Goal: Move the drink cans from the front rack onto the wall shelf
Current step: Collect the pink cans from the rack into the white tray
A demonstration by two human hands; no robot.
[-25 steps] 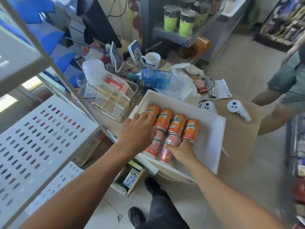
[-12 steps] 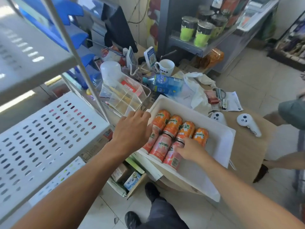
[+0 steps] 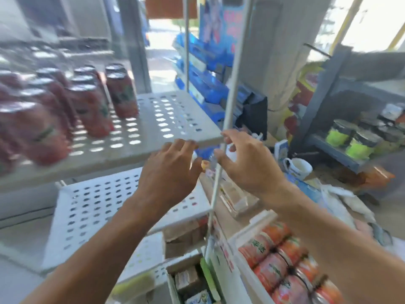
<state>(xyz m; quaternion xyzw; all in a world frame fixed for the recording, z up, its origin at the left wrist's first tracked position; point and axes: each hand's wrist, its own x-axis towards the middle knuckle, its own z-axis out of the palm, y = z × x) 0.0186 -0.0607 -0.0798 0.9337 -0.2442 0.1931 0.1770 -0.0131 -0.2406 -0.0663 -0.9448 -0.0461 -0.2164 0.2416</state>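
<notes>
We have both hands, left hand [image 3: 169, 170] and right hand [image 3: 249, 164], raised empty near the front edge of the perforated metal wall shelf [image 3: 175, 119], fingers loosely spread. Orange drink cans [image 3: 282, 260] lie in the white tray [image 3: 243, 270], lower right. Red cans [image 3: 92, 102] stand at the shelf's left. Judging by that, most of the move remains.

Both hands [image 3: 210, 170] off the orange cans [image 3: 282, 262] in the tray, now raised, empty, at the perforated shelf [image 3: 166, 119] edge.
</notes>
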